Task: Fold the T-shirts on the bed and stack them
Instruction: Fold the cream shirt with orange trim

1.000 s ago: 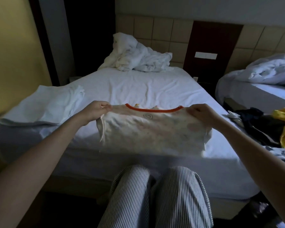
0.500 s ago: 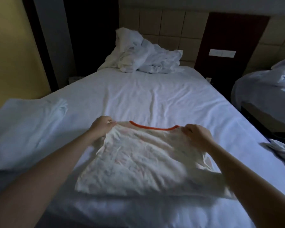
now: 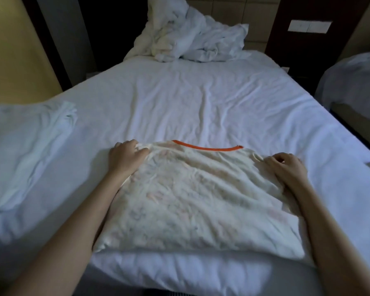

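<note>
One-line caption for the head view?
Left hand and right hand hold the shoulders of a cream T-shirt laid flat on the bed.

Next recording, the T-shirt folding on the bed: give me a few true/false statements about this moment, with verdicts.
1. The cream patterned T-shirt with the orange neckline lies spread on the white bed sheet. True.
2. Both hands are at the T-shirt's hem. False: the left hand and right hand are at its shoulders, either side of the neckline.
3. A crumpled white duvet sits at the head of the bed. True.
4. The folded white fabric pile lies to the right of the T-shirt. False: it lies to the left, apart from it.
</note>
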Available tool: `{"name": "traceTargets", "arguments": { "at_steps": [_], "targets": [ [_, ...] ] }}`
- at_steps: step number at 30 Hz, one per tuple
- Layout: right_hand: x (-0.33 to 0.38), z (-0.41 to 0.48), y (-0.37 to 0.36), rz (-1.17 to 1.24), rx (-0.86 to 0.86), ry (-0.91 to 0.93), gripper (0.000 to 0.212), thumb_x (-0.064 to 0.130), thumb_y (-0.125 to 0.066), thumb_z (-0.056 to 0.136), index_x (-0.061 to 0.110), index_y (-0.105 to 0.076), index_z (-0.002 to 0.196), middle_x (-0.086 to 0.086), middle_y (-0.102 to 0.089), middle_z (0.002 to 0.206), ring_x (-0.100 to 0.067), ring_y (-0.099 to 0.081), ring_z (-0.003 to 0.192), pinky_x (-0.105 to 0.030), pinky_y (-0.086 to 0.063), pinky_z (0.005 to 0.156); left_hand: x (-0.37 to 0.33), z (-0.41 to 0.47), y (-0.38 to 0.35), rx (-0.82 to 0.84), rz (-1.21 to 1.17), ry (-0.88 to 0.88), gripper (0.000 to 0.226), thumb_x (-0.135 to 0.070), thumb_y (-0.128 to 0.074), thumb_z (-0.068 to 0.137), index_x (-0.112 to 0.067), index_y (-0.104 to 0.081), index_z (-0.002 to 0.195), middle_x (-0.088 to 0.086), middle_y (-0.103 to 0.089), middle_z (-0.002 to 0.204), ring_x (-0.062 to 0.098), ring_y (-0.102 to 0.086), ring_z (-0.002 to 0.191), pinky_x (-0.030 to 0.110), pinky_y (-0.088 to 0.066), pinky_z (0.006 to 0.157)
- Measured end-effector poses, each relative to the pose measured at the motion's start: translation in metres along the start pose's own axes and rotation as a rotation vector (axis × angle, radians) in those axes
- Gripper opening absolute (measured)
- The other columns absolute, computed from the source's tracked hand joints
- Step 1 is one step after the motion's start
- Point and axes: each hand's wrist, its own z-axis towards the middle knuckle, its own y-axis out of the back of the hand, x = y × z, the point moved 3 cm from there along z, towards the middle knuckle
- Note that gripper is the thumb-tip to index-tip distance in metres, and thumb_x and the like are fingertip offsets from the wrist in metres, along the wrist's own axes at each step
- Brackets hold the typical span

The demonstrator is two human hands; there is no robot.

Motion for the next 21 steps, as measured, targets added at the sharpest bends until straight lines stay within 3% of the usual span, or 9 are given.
{"name": "traceTargets", "arguments": {
  "at_steps": [2, 4, 6, 9, 12, 15, 17, 19, 21],
  "targets": [
    [0.001, 0.002, 0.002, 0.139, 0.075, -0.024, 0.027, 0.039, -0.058, 0.082, 0.013, -0.058, 0.078, -0.009, -0.061, 0.079, -0.027, -0.053, 0.079, -0.032, -0.039, 0.066, -0.003, -0.003, 0.004, 0.102, -0.302, -0.024, 0.044, -0.05, -0.047, 0.068, -0.013, -0.054, 0.09, 0.009, -0.063, 0.085, 0.027, -0.057, 0.084, 0.033, -0.042, 0.072],
    [0.004, 0.013, 0.004, 0.261, 0.083, -0.054, 0.011, 0.025, -0.058, 0.09, 0.015, -0.055, 0.086, -0.01, -0.057, 0.088, -0.023, -0.051, 0.079, -0.027, -0.037, 0.059, -0.007, 0.002, 0.011, 0.11, -0.516, -0.069, 0.028, -0.035, -0.058, 0.081, -0.015, -0.048, 0.098, -0.002, -0.051, 0.075, 0.015, -0.048, 0.067, 0.021, -0.039, 0.062],
    [0.006, 0.028, 0.009, 0.353, 0.048, -0.106, 0.005, 0.017, -0.055, 0.092, 0.013, -0.055, 0.095, -0.012, -0.055, 0.091, -0.021, -0.052, 0.074, -0.024, -0.037, 0.054, -0.011, 0.013, 0.017, 0.032, -0.502, -0.094, 0.015, -0.015, -0.056, 0.092, -0.013, -0.047, 0.103, -0.002, -0.047, 0.076, 0.014, -0.042, 0.066, 0.016, -0.035, 0.055],
    [-0.001, 0.04, 0.012, 0.426, 0.0, -0.21, 0.011, 0.02, -0.055, 0.092, 0.013, -0.054, 0.101, -0.01, -0.052, 0.076, -0.016, -0.05, 0.055, -0.023, -0.037, 0.043, -0.006, 0.027, 0.014, -0.066, -0.463, -0.021, 0.015, -0.017, -0.059, 0.088, -0.01, -0.05, 0.097, 0.008, -0.049, 0.084, 0.018, -0.045, 0.076, 0.027, -0.033, 0.057],
    [0.001, 0.033, 0.007, 0.407, -0.041, -0.155, 0.018, 0.031, -0.055, 0.092, 0.015, -0.051, 0.1, -0.007, -0.054, 0.075, -0.016, -0.048, 0.057, -0.025, -0.039, 0.048, -0.004, 0.026, 0.004, -0.003, -0.482, 0.087, 0.019, -0.022, -0.064, 0.088, -0.013, -0.05, 0.098, 0.005, -0.052, 0.091, 0.018, -0.049, 0.076, 0.027, -0.035, 0.059],
    [0.007, 0.004, 0.014, 0.419, -0.086, -0.058, 0.024, 0.04, -0.046, 0.088, 0.016, -0.046, 0.086, -0.005, -0.052, 0.076, -0.006, -0.049, 0.058, -0.027, -0.036, 0.062, -0.006, 0.004, 0.012, 0.063, -0.744, 0.151, 0.033, -0.021, -0.058, 0.093, -0.006, -0.045, 0.119, 0.003, -0.051, 0.081, 0.003, -0.048, 0.051, 0.015, -0.037, 0.047],
    [0.002, -0.032, 0.027, 0.431, -0.117, -0.028, 0.029, 0.028, -0.047, 0.092, -0.001, -0.049, 0.085, -0.008, -0.048, 0.078, -0.004, -0.045, 0.06, -0.027, -0.034, 0.057, 0.004, -0.025, 0.025, 0.046, -0.838, 0.182, 0.031, -0.018, -0.054, 0.095, -0.009, -0.041, 0.122, -0.003, -0.053, 0.08, 0.0, -0.051, 0.062, 0.008, -0.039, 0.056],
    [-0.008, -0.071, 0.037, 0.423, -0.142, 0.021, 0.049, 0.028, -0.048, 0.092, -0.02, -0.048, 0.083, -0.018, -0.044, 0.068, -0.015, -0.042, 0.065, -0.027, -0.029, 0.051, 0.022, -0.058, 0.033, -0.014, -0.879, 0.247, 0.026, -0.018, -0.056, 0.094, -0.013, -0.045, 0.116, 0.0, -0.06, 0.091, 0.013, -0.058, 0.086, 0.017, -0.043, 0.073],
    [-0.016, -0.108, 0.047, 0.43, -0.112, 0.006, 0.056, 0.033, -0.048, 0.095, -0.021, -0.05, 0.081, -0.021, -0.044, 0.065, -0.018, -0.041, 0.064, -0.028, -0.029, 0.052, 0.032, -0.096, 0.043, -0.055, -0.861, 0.318, 0.017, -0.021, -0.057, 0.093, -0.008, -0.052, 0.104, 0.003, -0.06, 0.086, 0.02, -0.056, 0.091, 0.026, -0.042, 0.072]
  ]
}}
